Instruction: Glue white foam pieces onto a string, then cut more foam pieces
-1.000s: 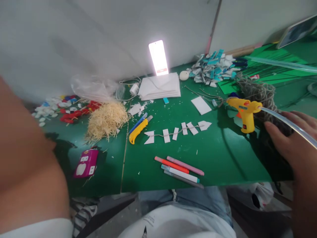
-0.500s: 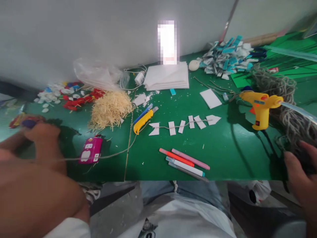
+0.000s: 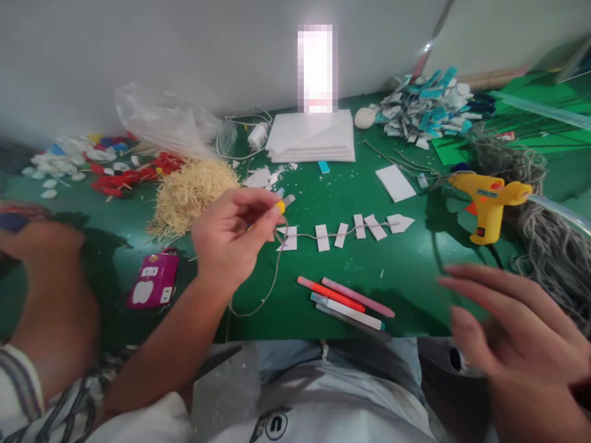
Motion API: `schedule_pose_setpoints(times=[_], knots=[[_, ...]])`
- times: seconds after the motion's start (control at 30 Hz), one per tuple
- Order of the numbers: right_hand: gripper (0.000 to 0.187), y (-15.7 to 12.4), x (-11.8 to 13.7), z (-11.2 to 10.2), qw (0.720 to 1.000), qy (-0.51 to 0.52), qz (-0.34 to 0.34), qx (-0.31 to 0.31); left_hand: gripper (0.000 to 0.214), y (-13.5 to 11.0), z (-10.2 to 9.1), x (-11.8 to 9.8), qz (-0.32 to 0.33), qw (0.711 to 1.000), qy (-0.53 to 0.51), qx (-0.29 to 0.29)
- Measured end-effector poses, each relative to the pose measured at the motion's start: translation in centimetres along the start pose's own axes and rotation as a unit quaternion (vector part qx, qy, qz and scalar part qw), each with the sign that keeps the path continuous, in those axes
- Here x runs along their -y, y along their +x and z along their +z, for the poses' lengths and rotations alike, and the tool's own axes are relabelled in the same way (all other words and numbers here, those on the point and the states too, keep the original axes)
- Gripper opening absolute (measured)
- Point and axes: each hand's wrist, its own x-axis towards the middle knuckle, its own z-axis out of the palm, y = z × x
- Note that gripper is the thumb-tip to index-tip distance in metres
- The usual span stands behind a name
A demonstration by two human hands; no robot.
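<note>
My left hand (image 3: pixel 233 237) pinches a thin grey string (image 3: pixel 279 261) between thumb and fingertips, above the left end of a fish-shaped row of white pieces. From there the string loops down toward the table's front edge. Along the row it runs over the notched tail piece (image 3: pixel 289 238), several small white strips (image 3: pixel 322 237) and a pointed head piece (image 3: pixel 399 223). My right hand (image 3: pixel 512 314), a little blurred, hangs over the table's right side with fingers apart and holds nothing. Mostly hidden behind my left hand is a yellow cutter (image 3: pixel 280 206).
Beyond my right hand stand a yellow glue gun (image 3: pixel 489 200) and a heap of grey yarn (image 3: pixel 530 166). Several markers (image 3: pixel 344 294) lie near the front edge. Wood shavings (image 3: pixel 184 194) and a pink packet (image 3: pixel 154 280) are left. A co-worker's hand (image 3: pixel 32 231) works at far left.
My left hand has come in from the left to the tail piece, with the string now slack. My right hand has left the yarn heap and moved inward. The co-worker's hand has shifted left.
</note>
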Motion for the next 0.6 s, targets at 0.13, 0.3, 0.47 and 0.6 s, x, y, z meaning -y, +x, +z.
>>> schedule_pose_setpoints(times=[0.13,0.3,0.47,0.6], knots=[[0.043,8.0,5.8,2.8,0.956,0.265,0.017,0.123,0.015,0.3,1.8,-0.3,-0.102,0.991,-0.075,0.050],[0.070,11.2,8.0,7.2,0.747,0.499,0.129,0.420,0.020,0.4,1.4,-1.6,-0.140,0.970,-0.186,0.073],[0.037,10.4,8.0,8.5,0.633,0.558,0.174,0.508,0.025,1.4,-1.7,-1.9,-0.115,0.973,-0.199,0.036],[0.039,10.7,7.3,8.4,0.646,0.566,0.183,0.479,0.027,2.2,-4.4,-2.3,-0.116,0.955,-0.269,0.039]])
